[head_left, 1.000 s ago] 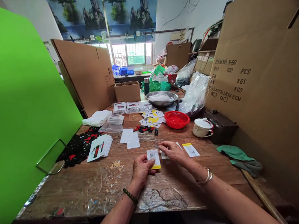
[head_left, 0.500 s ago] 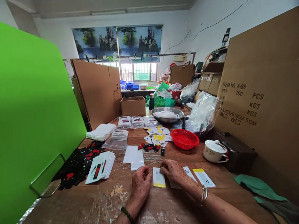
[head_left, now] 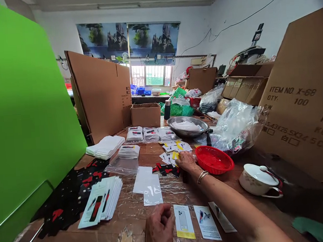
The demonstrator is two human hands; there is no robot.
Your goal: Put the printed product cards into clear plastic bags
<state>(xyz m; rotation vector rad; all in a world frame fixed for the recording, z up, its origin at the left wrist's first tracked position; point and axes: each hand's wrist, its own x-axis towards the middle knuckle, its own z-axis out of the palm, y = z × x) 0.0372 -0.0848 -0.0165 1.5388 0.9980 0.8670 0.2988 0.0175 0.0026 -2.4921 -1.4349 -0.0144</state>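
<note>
My left hand (head_left: 159, 228) rests on the near part of the table, fingers curled inward, with nothing visible in them. Just right of it lies a printed card with a yellow bottom strip (head_left: 184, 222). Beside that is a card with a phone picture (head_left: 207, 222), then another printed card (head_left: 222, 217) partly covered by my right forearm. Farther forward, my right hand (head_left: 187, 161) reaches down at the loose pile of white and yellow cards (head_left: 169, 157). Its fingertips are partly hidden there, so I cannot tell whether they hold a card. Small black-and-red pieces (head_left: 166, 169) lie nearby.
Blank white sheets (head_left: 146, 182) lie mid-table. A fanned stack of printed cards (head_left: 101, 203) sits left, beside black cut material (head_left: 68, 199). To the right stand a red basket (head_left: 214, 159) and a lidded cup (head_left: 259, 180). Cardboard boxes (head_left: 102, 95) flank the table.
My right hand has left the row of cards and moved forward to the loose pile. My left hand stays beside the yellow-striped card. The view has shifted, and the row shows more fully.
</note>
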